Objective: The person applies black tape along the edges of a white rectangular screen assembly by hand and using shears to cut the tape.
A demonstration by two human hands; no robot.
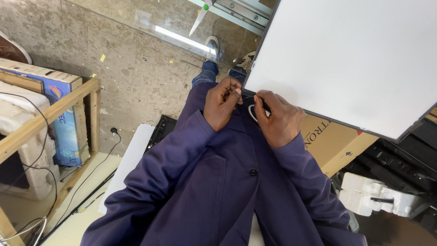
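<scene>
— Panel corner: we had the white display panel (355, 59) propped at right, both hands at its near-left corner.

— Yes; our left hand (221, 102) pinched the edge, right hand (278, 118) clamped a black tool (265, 105). Next called for steady prying, we judged.

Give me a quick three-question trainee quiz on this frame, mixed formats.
1. True or false: both hands are at the lower edge of the large white panel.
2. Multiple choice: what lies under the panel to the right of the right hand? A) a brown cardboard box B) a metal bucket C) a green crate
3. Short answer: what does the left hand touch?

Key
1. True. Both hands meet at the panel's dark frame near its bottom corner.
2. A, the brown cardboard box.
3. The panel's edge at its corner, fingers curled there; the right hand pinches a small dark item beside it, too small to identify.
</scene>
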